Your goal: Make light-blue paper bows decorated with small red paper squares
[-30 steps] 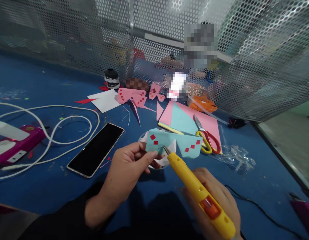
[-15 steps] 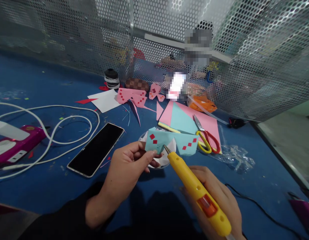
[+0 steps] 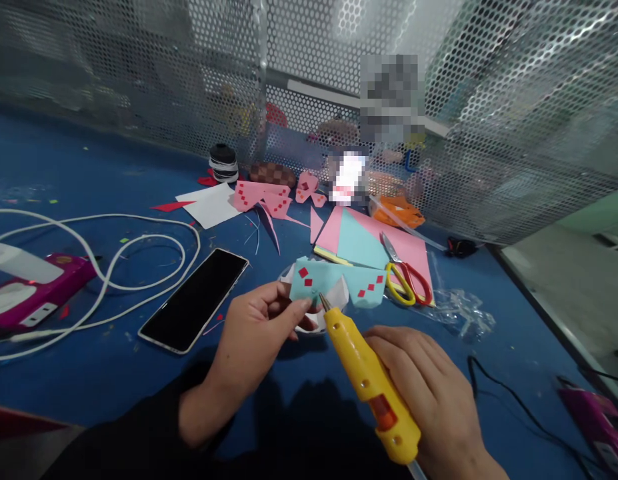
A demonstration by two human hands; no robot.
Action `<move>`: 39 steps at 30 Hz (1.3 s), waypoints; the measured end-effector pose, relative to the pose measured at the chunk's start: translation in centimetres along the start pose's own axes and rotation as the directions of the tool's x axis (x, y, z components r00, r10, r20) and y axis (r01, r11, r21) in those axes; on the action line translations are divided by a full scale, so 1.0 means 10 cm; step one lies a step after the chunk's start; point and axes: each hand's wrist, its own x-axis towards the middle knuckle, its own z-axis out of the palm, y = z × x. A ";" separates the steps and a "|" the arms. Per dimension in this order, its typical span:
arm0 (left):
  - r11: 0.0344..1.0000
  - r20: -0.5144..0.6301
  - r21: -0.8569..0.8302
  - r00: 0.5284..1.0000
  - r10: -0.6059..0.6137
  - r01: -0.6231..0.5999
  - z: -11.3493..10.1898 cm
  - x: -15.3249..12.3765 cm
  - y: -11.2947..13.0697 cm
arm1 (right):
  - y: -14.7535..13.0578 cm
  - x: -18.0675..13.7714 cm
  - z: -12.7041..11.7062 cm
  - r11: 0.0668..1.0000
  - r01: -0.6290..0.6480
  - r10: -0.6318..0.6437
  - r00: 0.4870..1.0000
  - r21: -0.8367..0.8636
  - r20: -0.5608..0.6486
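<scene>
My left hand (image 3: 261, 333) pinches the lower left corner of a light blue paper cutout (image 3: 333, 272) with small red diamonds on it. My right hand (image 3: 423, 380) is wrapped round a yellow hot glue gun (image 3: 361, 363), its metal nozzle pointing up and left. That tip is right at the cutout's lower edge, close to my left thumb; whether they touch I cannot tell. Behind the cutout, partly hidden, is a small round dish (image 3: 315, 324) with white paper in it. Scissors (image 3: 407, 280) with red and yellow handles lie on pink and blue paper sheets (image 3: 366, 237).
Left lie a black phone (image 3: 193, 300), a white cable (image 3: 139, 220) and a magenta device (image 3: 41, 290). Pink paper cutouts (image 3: 261, 197), white paper (image 3: 211, 203) and a thread spool (image 3: 223, 163) are farther back. A perforated metal screen (image 3: 153, 80) bounds the table; a dark cord (image 3: 519, 407) runs right.
The glue gun has moved slightly left and turned steeper, with its nozzle nearer my left thumb. My right hand has shifted along with it. The cutout stays in my left hand.
</scene>
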 end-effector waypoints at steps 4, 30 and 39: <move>0.999 -0.029 -0.040 1.000 -0.004 0.002 0.00 0.01 0.01 | 0.02 -0.02 -0.04 0.999 -0.002 0.001 1.000 0.054 0.012; 0.991 -0.194 -0.135 0.981 -0.005 -0.021 -0.13 0.09 0.17 | 1.86 -0.88 -0.22 0.512 -0.617 0.820 0.558 -0.598 0.127; 0.987 -0.196 -0.160 0.980 -0.029 -0.002 -0.18 0.05 0.16 | 1.77 -0.85 -0.35 0.542 -0.519 0.801 0.557 -0.661 0.220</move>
